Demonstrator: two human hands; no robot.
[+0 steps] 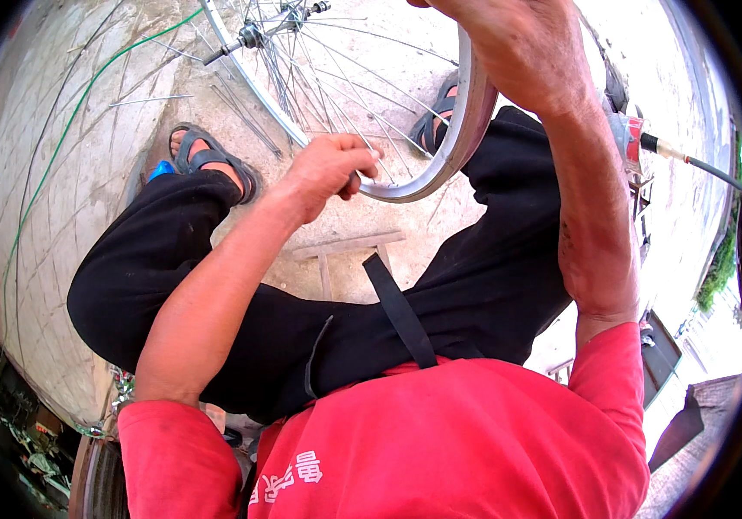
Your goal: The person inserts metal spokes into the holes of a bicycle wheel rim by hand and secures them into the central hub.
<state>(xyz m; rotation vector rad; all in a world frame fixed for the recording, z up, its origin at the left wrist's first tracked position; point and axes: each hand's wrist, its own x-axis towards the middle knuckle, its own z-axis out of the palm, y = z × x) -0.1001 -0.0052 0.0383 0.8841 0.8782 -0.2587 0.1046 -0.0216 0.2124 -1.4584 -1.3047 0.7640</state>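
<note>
A pale concrete floor (86,173) lies in bright daylight, scored with fine cracks and crossed by a thin green wire (60,147). Loose metal spokes (150,99) lie scattered on it. Green foliage (721,259) shows at the right edge.

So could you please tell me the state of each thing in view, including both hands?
Bicycle wheel: upright between the knees, bare rim without a tyre, spokes fitted.
Left hand: closed around something small at the rim's lower edge.
Right hand: gripping the rim near its top.
Loose spokes: lying on the concrete floor.
Green wire: lying slack across the floor.
Sandals: worn on both feet.
</note>
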